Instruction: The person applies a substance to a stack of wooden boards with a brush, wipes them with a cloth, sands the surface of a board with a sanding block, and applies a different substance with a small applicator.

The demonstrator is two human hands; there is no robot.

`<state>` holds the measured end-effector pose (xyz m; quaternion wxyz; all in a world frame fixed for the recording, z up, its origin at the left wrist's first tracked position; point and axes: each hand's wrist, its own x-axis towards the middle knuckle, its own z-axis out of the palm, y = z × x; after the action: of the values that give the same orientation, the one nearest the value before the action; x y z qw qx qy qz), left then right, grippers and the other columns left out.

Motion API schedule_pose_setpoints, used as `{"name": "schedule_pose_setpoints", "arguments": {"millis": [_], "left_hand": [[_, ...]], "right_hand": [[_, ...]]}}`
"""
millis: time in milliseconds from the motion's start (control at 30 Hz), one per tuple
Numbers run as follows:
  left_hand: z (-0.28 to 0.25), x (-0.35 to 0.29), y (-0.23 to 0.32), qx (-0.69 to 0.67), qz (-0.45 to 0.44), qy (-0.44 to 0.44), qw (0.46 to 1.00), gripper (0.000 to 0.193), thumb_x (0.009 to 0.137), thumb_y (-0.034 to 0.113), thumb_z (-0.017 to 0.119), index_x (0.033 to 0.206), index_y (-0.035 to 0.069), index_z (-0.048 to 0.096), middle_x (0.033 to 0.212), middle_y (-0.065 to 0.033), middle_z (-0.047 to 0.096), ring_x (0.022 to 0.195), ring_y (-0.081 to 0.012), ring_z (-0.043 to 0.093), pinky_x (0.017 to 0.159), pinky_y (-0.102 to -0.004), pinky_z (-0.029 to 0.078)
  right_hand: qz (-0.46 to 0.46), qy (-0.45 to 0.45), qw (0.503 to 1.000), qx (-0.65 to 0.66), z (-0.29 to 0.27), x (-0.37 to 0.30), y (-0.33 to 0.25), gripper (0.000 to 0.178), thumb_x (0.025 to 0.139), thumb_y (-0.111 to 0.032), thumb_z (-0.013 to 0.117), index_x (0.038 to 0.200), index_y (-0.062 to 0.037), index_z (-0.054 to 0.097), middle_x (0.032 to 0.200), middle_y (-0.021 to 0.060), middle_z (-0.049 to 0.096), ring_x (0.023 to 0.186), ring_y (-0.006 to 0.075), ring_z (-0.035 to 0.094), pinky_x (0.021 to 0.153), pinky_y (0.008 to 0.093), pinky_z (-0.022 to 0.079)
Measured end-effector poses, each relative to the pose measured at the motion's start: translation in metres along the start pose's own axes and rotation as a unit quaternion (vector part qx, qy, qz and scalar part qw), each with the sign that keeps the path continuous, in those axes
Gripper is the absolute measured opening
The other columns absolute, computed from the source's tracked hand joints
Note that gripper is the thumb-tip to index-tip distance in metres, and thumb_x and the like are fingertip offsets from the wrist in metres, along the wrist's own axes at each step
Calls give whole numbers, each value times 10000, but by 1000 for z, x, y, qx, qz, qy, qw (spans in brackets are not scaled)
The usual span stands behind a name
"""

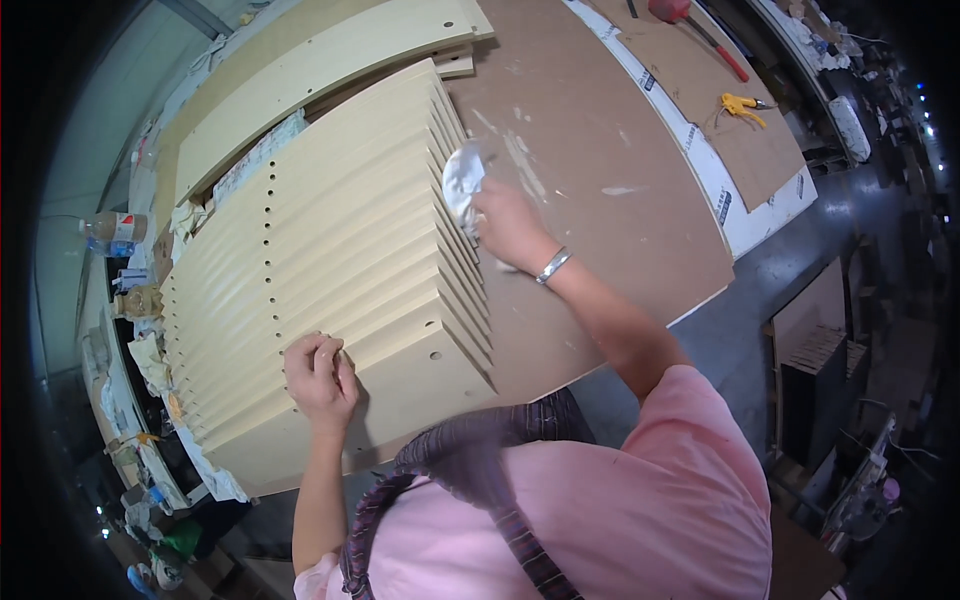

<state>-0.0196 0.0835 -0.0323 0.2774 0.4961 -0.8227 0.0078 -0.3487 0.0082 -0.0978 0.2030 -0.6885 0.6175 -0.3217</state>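
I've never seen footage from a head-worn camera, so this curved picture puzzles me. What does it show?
There's no machine here: these are a person's own bare hands. The one picture comes from a wide fisheye camera on their head, looking down, so straight edges bend. On the brown work surface lies a close-set row of pale boards. The right hand holds a white wad, perhaps cloth, at the boards' ends. The left hand, fingers curled, is at the nearer boards. A red-headed mallet and a yellow hand tool lie at the far right.
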Motion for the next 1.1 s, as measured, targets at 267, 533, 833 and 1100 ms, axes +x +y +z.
{"name": "schedule_pose_setpoints", "arguments": {"millis": [267, 533, 833, 1100], "left_hand": [[-2, 1, 3, 5, 18, -4, 1000, 166, 791, -10, 629, 948, 40, 645, 981, -160, 602, 915, -326, 620, 751, -388, 513], [-2, 1, 4, 3, 0, 11, 1000, 184, 746, 36, 656, 928, 60, 658, 957, -128, 619, 908, -317, 623, 773, -402, 508], [-1, -1, 2, 2, 8, 20, 1000, 196, 749, 39, 663, 942, 69, 659, 964, -128, 617, 906, -318, 618, 771, -397, 507], [0, -4, -3, 13, 16, 13, 1000, 184, 756, 48, 678, 937, 74, 661, 977, -116, 616, 907, -301, 618, 768, -392, 509]], "right_hand": [[-77, 146, 982, 94, -18, -9, -17, 318, 780, 39, 605, 1036, -115, 712, 991, 93, 639, 924, 296, 614, 792, 399, 511], [-55, 123, 991, 11, -5, -44, -5, 308, 769, 48, 628, 988, -124, 762, 864, 65, 651, 817, 247, 620, 700, 352, 521], [-40, 51, 998, -13, 10, -80, -2, 382, 765, 35, 587, 1041, -158, 769, 909, 54, 624, 832, 258, 601, 716, 371, 505], [-81, 106, 975, 180, 1, -72, -95, 264, 723, 7, 692, 958, -97, 754, 868, 52, 589, 819, 239, 592, 682, 353, 496]]}}
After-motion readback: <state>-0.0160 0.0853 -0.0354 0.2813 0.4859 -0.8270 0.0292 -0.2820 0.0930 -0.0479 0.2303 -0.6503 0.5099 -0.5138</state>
